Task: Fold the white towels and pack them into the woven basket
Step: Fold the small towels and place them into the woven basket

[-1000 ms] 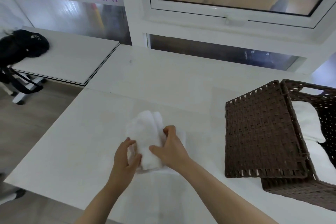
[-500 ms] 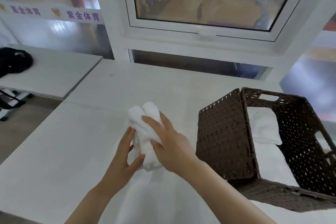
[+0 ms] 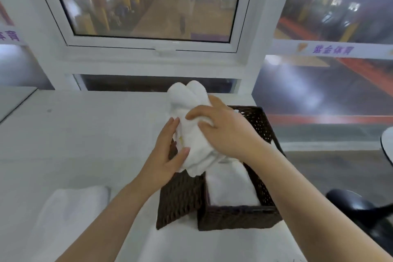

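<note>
Both hands hold a folded white towel [image 3: 192, 125] in the air above the woven basket [image 3: 238, 218], which stands near the right edge of the surface [image 3: 85, 138]. The left hand [image 3: 168, 155] cups the towel's left side, fingers curled against it and thumb beneath. The right hand [image 3: 225, 130] grips it from above, fingers wrapped over the top. White towels [image 3: 230, 187] already lie inside the basket. Another white towel [image 3: 70, 208] lies flat by the surface's near edge, left of the basket.

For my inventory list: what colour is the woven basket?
Dark brown woven basket, seen best in the head view.
</note>
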### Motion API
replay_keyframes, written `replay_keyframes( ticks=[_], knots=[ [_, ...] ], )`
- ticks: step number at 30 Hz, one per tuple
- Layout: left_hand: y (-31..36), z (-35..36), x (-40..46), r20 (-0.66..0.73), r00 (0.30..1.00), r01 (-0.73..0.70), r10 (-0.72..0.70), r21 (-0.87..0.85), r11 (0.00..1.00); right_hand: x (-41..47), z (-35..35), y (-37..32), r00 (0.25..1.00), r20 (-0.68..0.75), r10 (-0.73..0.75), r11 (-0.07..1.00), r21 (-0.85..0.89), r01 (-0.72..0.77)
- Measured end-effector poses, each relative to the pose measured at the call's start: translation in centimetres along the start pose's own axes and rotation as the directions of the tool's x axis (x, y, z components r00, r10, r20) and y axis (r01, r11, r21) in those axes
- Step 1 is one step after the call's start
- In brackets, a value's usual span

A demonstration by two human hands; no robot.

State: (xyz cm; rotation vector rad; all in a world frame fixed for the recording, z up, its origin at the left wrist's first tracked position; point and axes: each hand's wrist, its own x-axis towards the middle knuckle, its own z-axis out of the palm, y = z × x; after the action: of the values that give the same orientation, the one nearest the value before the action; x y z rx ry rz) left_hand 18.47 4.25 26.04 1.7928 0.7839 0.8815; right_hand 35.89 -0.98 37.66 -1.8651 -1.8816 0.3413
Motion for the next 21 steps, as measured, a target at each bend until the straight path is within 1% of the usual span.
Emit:
replay_keyframes(
  ticks=[2, 6, 8, 12, 17, 21],
  knots=[
    [0.6, 2.0, 2.7, 0.062, 0.998, -0.024, 0.024, -0.001, 1.0, 0.1, -2.4, 2.6, 0.999, -0.032, 0.033, 0.999, -0.003, -0.033],
    [0.6, 5.6, 7.3, 0.237, 0.971, -0.063, 0.042, 0.084, 0.995, 0.3, -5.0, 8.0, 0.989, -0.079, 0.123, 0.992, -0.007, -0.124],
    [0.5, 7.4, 9.0, 0.306, 0.952, -0.054, 0.021, 0.102, 0.993, 0.4, -5.1, 10.6, 0.982, -0.093, 0.166, 0.986, -0.011, -0.168],
    [-0.6, 10.7, 11.8, 0.41, 0.91, -0.026, -0.065, 0.212, 0.977, 0.6, -4.2, 14.7, 0.967, -0.071, 0.245, 0.966, -0.069, -0.249],
    [-2.5, 14.4, 14.5, 0.479, 0.864, 0.019, -0.156, 0.28, 0.96, 1.6, -3.4, 18.6, 0.94, -0.041, 0.338, 0.93, -0.135, -0.341],
    [-3.6, 16.4, 15.9, 0.526, 0.827, 0.056, -0.201, 0.278, 0.959, 2.4, -3.2, 20.3, 0.923, 0.002, 0.384, 0.901, -0.221, -0.374]
  ],
)
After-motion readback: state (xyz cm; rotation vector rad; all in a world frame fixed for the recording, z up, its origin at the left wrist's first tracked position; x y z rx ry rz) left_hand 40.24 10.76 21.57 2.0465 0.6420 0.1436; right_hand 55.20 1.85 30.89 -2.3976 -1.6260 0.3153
